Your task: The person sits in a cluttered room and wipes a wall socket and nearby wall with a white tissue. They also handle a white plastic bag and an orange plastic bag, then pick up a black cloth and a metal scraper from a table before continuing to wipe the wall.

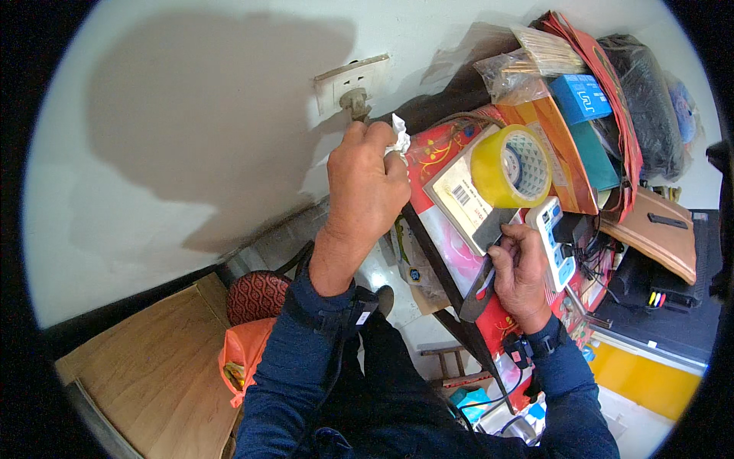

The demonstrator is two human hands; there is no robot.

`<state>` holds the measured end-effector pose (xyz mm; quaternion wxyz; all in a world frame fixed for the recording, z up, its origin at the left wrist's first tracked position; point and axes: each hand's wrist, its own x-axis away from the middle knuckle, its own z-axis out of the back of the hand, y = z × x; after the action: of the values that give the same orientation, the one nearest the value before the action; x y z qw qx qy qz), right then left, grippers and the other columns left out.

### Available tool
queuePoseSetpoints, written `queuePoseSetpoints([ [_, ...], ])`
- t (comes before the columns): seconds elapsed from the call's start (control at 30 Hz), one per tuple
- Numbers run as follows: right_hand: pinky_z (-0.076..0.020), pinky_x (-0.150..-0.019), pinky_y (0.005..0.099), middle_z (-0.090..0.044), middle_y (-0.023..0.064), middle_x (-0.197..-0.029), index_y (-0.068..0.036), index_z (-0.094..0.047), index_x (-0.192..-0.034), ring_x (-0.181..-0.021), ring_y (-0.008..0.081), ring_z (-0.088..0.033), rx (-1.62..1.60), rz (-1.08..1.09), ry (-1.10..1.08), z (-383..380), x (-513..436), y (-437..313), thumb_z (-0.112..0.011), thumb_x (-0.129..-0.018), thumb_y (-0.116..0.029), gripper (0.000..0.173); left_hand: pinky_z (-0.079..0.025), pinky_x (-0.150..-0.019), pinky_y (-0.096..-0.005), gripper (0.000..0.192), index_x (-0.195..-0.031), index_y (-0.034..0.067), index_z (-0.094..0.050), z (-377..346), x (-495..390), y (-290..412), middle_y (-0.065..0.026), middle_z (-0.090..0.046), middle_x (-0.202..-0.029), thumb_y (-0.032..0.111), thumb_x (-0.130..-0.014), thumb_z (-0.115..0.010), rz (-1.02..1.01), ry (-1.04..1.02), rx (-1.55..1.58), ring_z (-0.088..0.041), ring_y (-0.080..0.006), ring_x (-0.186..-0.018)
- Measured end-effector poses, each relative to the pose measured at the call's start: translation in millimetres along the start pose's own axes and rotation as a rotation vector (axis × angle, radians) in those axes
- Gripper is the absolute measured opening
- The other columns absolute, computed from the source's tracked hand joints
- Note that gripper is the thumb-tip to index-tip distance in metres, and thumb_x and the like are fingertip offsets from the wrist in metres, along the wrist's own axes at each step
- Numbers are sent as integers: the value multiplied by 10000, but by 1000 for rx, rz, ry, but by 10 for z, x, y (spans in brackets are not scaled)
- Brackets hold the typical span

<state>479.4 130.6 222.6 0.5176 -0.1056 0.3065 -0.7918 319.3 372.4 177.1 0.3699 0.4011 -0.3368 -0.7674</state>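
Observation:
My left hand (370, 178) holds a crumpled white tissue (399, 137) between its fingers, just below a plug (355, 102) in the wall socket (343, 83). Its fingertips are partly hidden, and I cannot tell whether they touch the plug's cord. My right hand (520, 275) rests at the table and pinches a dark flat thing (494, 228) by its edge; I cannot tell what it is. Beside that hand a book (456, 192) with a barcode lies under a roll of yellow packing tape (510, 166). Scissors-like dark handles (477, 298) lie below the book.
Right of my right hand lies a white power strip (551, 244) with plugs and cords. Beyond stand a blue box (581, 98), an orange folder (556, 149) and a brown pouch (659, 229). A wooden board (155, 367) and a red patterned cushion (258, 295) are at lower left.

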Motion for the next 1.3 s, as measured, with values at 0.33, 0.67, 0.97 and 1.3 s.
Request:
queuePoseSetpoints([
  [0.33,-546,-699,398,-636,140,-905,40,-653,-1220,-762,266,-657,4,63,36,-14,-23,10,-822,-950,-21,324,-565,-827,-566,204,-1076,-11,-746,-5,-114,62,-268,-689,-1050,-3,-877,-704,-89,-109,-238,-708,-494,-961],
  [0.67,-542,-680,394,-642,137,-894,40,-656,-1213,-743,260,-658,10,72,36,-25,-26,49,-840,-936,-28,339,-569,-751,-486,226,-1068,-11,-712,-152,1025,465,-203,-622,-1006,-58,-847,-706,-128,16,42,-680,-406,-863],
  [0.97,-550,-694,387,-653,137,-910,37,-651,-1216,-766,252,-668,18,41,25,-15,-15,23,-828,-936,-10,334,-566,-690,-473,253,-1025,-11,-710,185,840,398,-199,-656,-947,-126,-802,-684,-91,106,128,-679,-390,-813],
  [1.3,-546,-694,386,-648,127,-912,38,-654,-1218,-767,243,-663,10,34,29,-21,-14,35,-826,-942,-7,328,-541,-733,-551,162,-1000,1,-642,-85,899,569,-209,-567,-989,-48,-848,-671,-44,-73,135,-631,-442,-834],
])
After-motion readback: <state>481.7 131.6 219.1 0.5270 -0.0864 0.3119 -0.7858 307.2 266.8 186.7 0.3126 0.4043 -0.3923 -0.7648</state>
